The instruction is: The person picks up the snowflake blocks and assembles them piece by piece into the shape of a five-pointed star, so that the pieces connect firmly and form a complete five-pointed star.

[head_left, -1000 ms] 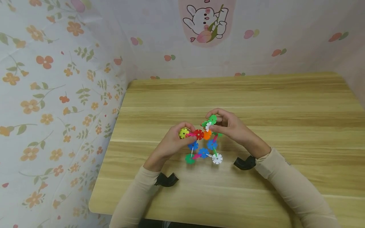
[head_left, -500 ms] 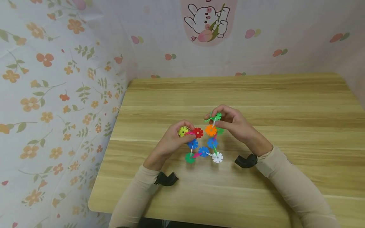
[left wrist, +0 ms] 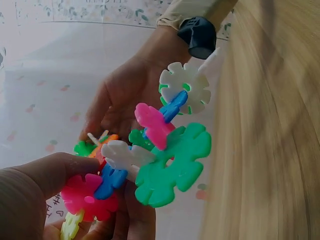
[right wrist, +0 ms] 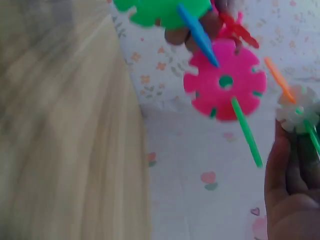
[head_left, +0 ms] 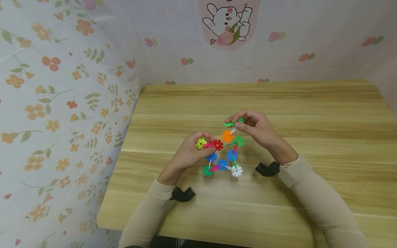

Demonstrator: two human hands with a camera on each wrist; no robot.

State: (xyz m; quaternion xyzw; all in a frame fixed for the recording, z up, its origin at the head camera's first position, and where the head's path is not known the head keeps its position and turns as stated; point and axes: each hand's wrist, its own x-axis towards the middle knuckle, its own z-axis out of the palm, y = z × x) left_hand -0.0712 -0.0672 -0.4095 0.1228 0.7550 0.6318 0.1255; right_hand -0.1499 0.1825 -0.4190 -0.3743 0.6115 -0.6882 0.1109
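Observation:
A chain of slotted plastic snowflake discs hangs in the air from my left hand (head_left: pixel 187 151), bent into a U. That hand pinches the chain at its left end, by the red disc (head_left: pixel 218 145) and the yellow disc (head_left: pixel 201 143). Blue, pink, green and white discs (head_left: pixel 237 171) follow round to a green disc (head_left: pixel 238 141) at the other end. My right hand (head_left: pixel 255 127) pinches a smaller joined piece: green discs (head_left: pixel 228 124), a white disc (right wrist: pixel 298 110) and an orange disc (head_left: pixel 227 136). The orange disc hangs just above the chain's green end, seemingly apart from it.
The wooden table (head_left: pixel 173 106) lies below both hands. Black wrist-worn devices sit at the left cuff (head_left: pixel 183 194) and the right cuff (head_left: pixel 267 169). A patterned cloth (head_left: pixel 173 38) rises behind the table, and a floral one (head_left: pixel 62 103) stands at its left.
My right hand has moved up and slightly right with its small piece. The orange disc has come away from beside the red disc, uncovering the green end. My left hand has stayed nearly still.

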